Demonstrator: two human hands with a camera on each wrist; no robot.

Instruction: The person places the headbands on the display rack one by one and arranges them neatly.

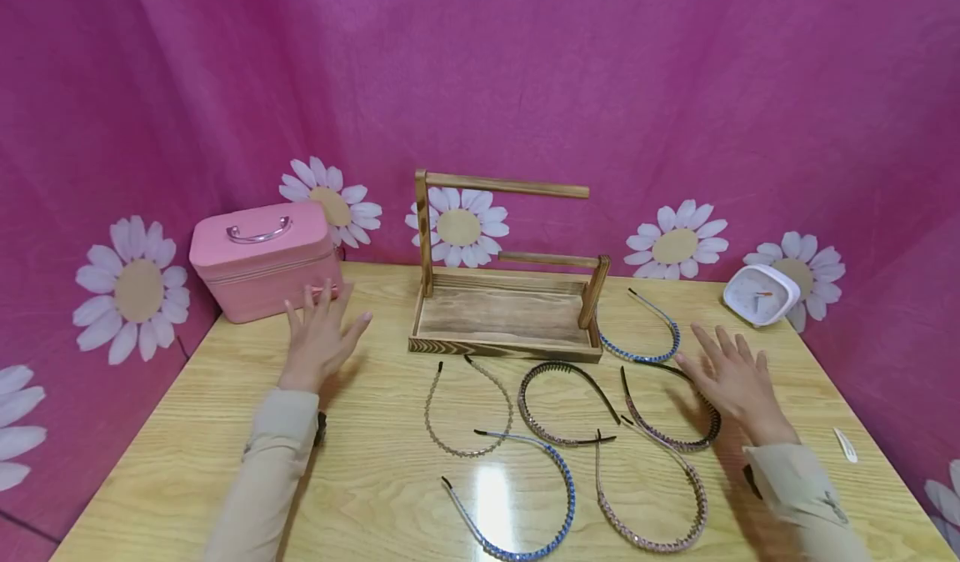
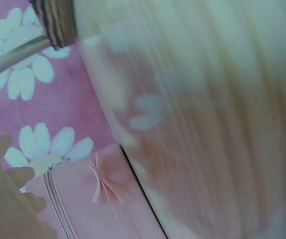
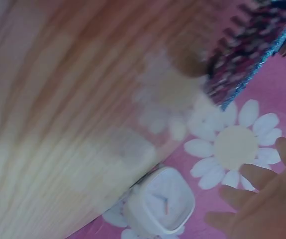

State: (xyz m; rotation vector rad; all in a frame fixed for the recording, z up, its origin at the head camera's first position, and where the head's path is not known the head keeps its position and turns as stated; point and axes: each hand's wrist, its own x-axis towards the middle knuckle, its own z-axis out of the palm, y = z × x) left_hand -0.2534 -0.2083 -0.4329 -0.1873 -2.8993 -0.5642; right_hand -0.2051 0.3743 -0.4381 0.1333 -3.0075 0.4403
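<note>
My left hand (image 1: pixel 318 341) is spread over the table in front of the pink case (image 1: pixel 262 262), its fingers overlapping the case's lower front in the head view. My right hand (image 1: pixel 738 383) hovers with fingers spread beside a dark beaded headband (image 1: pixel 714 429). Neither hand holds anything. Around the middle lie several headbands: a thin beaded one (image 1: pixel 429 416), a brown toothed one (image 1: pixel 523 403), a blue one (image 1: pixel 572 495), a pink beaded one (image 1: pixel 703 504), and another blue one (image 1: pixel 637 357) by the rack. The wooden rack (image 1: pixel 502 350) has a tray base and two bars.
At the back right stands a white clock (image 1: pixel 761 295). A white hair clip (image 1: pixel 845 445) lies near the right table edge. Behind the table (image 1: pixel 375 479) hangs a magenta curtain (image 1: pixel 525 70) with daisies.
</note>
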